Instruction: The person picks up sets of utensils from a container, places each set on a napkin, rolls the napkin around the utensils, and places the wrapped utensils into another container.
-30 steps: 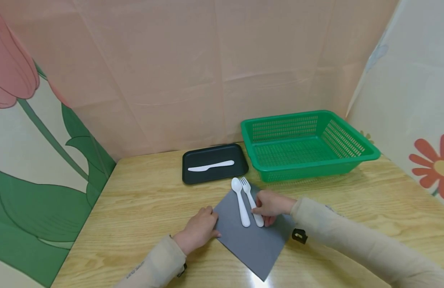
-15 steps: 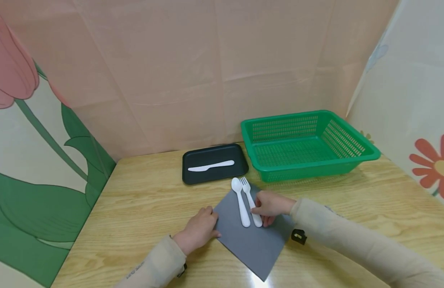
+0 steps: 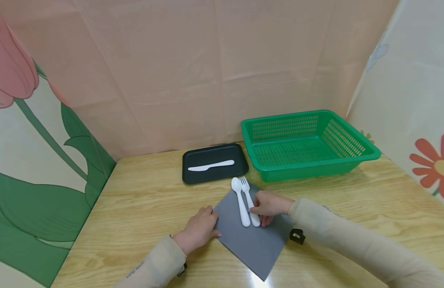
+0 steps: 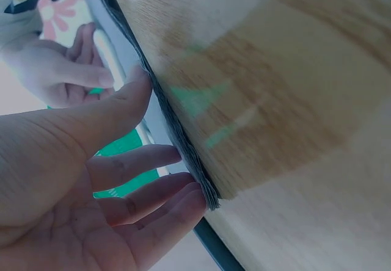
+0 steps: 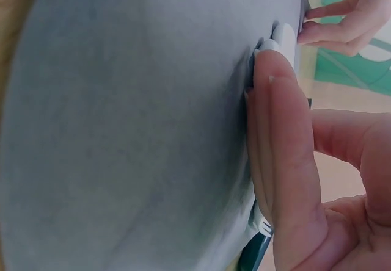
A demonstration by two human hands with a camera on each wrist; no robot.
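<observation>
A folded grey napkin [image 3: 250, 248] lies askew on the table, its layered edge [image 4: 168, 109] visible in the left wrist view. On it a white spoon [image 3: 242, 208] and a white fork [image 3: 247, 196] lie side by side, handles close together. My right hand [image 3: 270, 204] pinches the fork's handle, one fingertip reaching across it toward the spoon. At the napkin's left corner rests my left hand [image 3: 198, 230], thumb and fingertips spread along the edge. In the right wrist view, the fingers [image 5: 287, 137] of the right hand hide most of the fork.
Behind the napkin, a black tray [image 3: 187, 158] holds a white knife [image 3: 211, 166]. A green plastic basket [image 3: 301, 172] stands at the back right, close to the tray. The wooden table [image 3: 142, 200] meets a cloth-covered wall at the back.
The fork's handle has shifted slightly left with my right hand and is now closer to the spoon. My left hand and the napkin have stayed in place.
</observation>
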